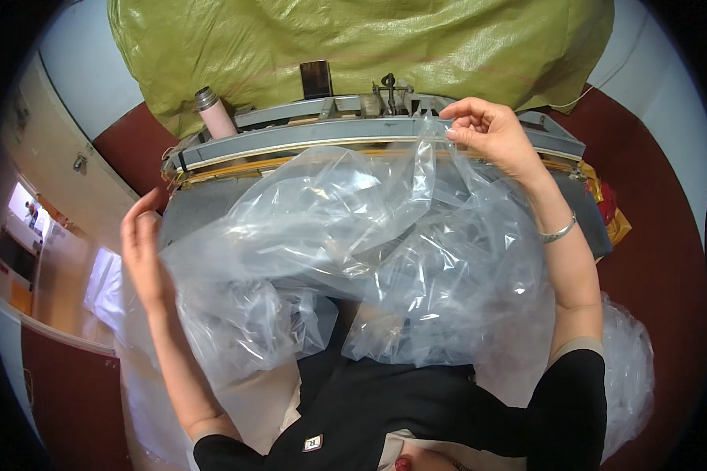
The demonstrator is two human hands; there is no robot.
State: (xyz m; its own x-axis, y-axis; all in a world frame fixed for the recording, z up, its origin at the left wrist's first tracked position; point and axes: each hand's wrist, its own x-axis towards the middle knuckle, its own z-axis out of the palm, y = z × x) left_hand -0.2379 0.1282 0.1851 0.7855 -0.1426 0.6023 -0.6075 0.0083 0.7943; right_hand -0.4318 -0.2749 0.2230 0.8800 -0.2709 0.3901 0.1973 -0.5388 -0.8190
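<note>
A large, crumpled sheet of clear plastic film (291, 235) spreads over the dark work surface and down across my lap. At the upper right, my right hand (483, 133) is closed, thumb and curled fingers at a raised, peaked part of the film. My left hand (141, 247) is at the film's left edge, its fingers stretched out and slightly apart. Whether the left palm touches the film cannot be made out.
A grey metal frame (306, 129) crosses behind the film, carrying a pink thermos (216, 116) and a dark phone (316, 80). Green woven sheeting (369, 39) hangs behind. More clear film (628, 377) lies at the lower right. A door (71, 149) is at the left.
</note>
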